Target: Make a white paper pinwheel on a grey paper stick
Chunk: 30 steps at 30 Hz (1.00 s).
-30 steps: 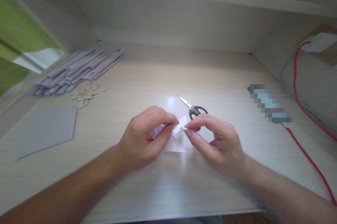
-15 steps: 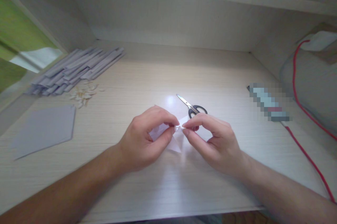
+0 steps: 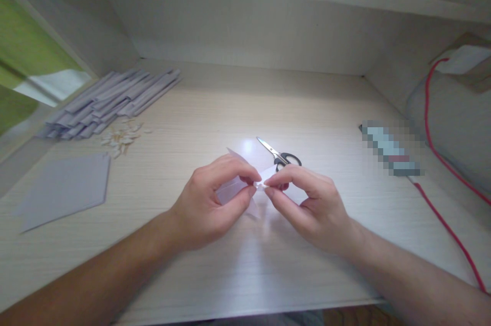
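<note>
Both hands meet over the middle of the counter (image 3: 215,275), pinching 1 small folded piece of white paper (image 3: 233,190) between them. The left hand (image 3: 209,203) grips it with thumb and forefinger closed on the fold, and the right hand (image 3: 310,203) nips the same spot from the other side, fingertips nearly touching. Just behind the right hand lie scissors (image 3: 279,155), blades apparently shut. At far left sit a stack of folded grey strips (image 3: 111,103), small pale scraps (image 3: 123,137) and a flat grey sheet (image 3: 65,188).
</note>
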{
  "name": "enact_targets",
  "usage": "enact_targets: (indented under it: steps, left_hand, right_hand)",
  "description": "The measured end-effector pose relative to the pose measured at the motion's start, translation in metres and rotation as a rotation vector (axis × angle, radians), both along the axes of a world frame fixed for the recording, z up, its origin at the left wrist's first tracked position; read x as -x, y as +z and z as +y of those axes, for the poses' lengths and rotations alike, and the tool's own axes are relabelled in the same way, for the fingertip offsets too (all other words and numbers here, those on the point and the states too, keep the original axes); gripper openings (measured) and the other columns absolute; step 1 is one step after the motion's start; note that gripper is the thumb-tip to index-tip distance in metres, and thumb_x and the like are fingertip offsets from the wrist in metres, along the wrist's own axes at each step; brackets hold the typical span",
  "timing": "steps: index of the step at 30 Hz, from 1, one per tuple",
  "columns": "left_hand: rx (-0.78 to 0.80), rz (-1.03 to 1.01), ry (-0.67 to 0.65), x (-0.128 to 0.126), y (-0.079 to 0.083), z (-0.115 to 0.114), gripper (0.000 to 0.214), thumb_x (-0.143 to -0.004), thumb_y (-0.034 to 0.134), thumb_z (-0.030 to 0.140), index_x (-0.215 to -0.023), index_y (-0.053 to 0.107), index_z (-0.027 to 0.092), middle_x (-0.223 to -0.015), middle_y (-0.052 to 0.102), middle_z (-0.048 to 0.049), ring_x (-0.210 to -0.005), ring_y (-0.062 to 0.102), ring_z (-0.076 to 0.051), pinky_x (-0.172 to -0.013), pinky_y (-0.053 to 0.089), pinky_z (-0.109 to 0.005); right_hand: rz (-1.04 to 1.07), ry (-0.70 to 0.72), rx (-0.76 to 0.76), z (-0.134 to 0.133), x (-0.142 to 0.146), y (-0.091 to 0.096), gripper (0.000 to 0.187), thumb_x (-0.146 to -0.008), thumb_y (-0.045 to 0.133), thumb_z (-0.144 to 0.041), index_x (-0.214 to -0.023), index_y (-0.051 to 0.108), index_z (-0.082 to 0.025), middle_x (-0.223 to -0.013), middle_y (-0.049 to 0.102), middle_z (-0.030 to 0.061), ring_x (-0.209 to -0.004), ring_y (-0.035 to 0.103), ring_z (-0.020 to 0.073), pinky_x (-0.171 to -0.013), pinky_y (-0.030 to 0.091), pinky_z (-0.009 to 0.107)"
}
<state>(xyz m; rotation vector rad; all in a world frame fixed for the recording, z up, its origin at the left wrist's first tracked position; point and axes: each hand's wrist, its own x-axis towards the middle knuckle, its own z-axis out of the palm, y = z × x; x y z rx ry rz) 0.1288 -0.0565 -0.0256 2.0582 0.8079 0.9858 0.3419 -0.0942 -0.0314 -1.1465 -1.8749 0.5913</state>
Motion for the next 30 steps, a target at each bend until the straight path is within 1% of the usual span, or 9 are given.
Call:
enact_targets:
  steps: [8, 14, 17, 21, 26, 30]
  left_hand:
    - [-0.004, -0.008, -0.002, 0.0007, -0.0030, 0.0002, 0.019, -0.088, 0.064, 0.007, -0.099, 0.070, 0.020, -0.094, 0.071, -0.0039, -0.089, 0.065, -0.017, -0.079, 0.051, -0.031]
    - [-0.084, 0.017, -0.008, 0.0012, -0.0048, 0.0014, 0.023, -0.086, 0.064, 0.004, -0.100, 0.070, 0.021, -0.095, 0.071, -0.0042, -0.090, 0.066, -0.018, -0.080, 0.051, -0.032]
    - [-0.108, 0.027, -0.025, 0.0012, -0.0049, 0.0016, 0.024, -0.086, 0.064, 0.004, -0.101, 0.070, 0.021, -0.095, 0.071, -0.0046, -0.090, 0.066, -0.018, -0.080, 0.051, -0.032]
    - [-0.110, 0.037, -0.028, 0.0010, -0.0039, 0.0017, 0.023, -0.085, 0.063, 0.003, -0.099, 0.071, 0.019, -0.094, 0.071, -0.0048, -0.090, 0.065, -0.018, -0.080, 0.051, -0.031]
    - [-0.091, 0.046, -0.028, 0.0015, -0.0049, 0.0015, 0.031, -0.079, 0.062, -0.001, -0.100, 0.070, 0.019, -0.094, 0.070, -0.0040, -0.088, 0.065, -0.018, -0.077, 0.050, -0.031]
    - [-0.084, 0.043, -0.016, 0.0015, -0.0065, 0.0015, 0.027, -0.083, 0.061, 0.001, -0.099, 0.070, 0.020, -0.093, 0.070, -0.0042, -0.088, 0.065, -0.018, -0.078, 0.050, -0.032]
  right_hand:
    - [-0.011, 0.031, -0.025, 0.0016, -0.0002, -0.0024, 0.016, -0.086, 0.066, -0.007, -0.097, 0.070, -0.018, -0.084, 0.071, 0.0017, -0.075, 0.066, 0.0141, -0.071, 0.052, 0.028]
    - [-0.030, 0.054, -0.007, 0.0023, -0.0006, -0.0021, 0.015, -0.087, 0.063, -0.008, -0.095, 0.069, -0.019, -0.081, 0.070, 0.0019, -0.074, 0.064, 0.0157, -0.070, 0.051, 0.030]
    - [-0.037, 0.075, 0.003, 0.0029, -0.0006, -0.0028, 0.016, -0.089, 0.062, -0.008, -0.097, 0.069, -0.019, -0.084, 0.071, 0.0030, -0.076, 0.065, 0.0164, -0.071, 0.051, 0.031]
    - [-0.043, 0.075, 0.020, 0.0034, -0.0002, -0.0034, 0.016, -0.090, 0.062, -0.009, -0.098, 0.070, -0.019, -0.085, 0.071, 0.0034, -0.077, 0.064, 0.0161, -0.072, 0.050, 0.030]
    - [-0.033, 0.065, 0.066, 0.0031, -0.0004, -0.0029, 0.012, -0.090, 0.063, -0.010, -0.094, 0.070, -0.018, -0.084, 0.070, 0.0019, -0.075, 0.063, 0.0144, -0.071, 0.049, 0.029]
    - [-0.040, 0.042, 0.085, 0.0028, -0.0008, -0.0023, 0.011, -0.091, 0.064, -0.011, -0.093, 0.071, -0.018, -0.083, 0.071, 0.0015, -0.075, 0.064, 0.0141, -0.071, 0.049, 0.028]
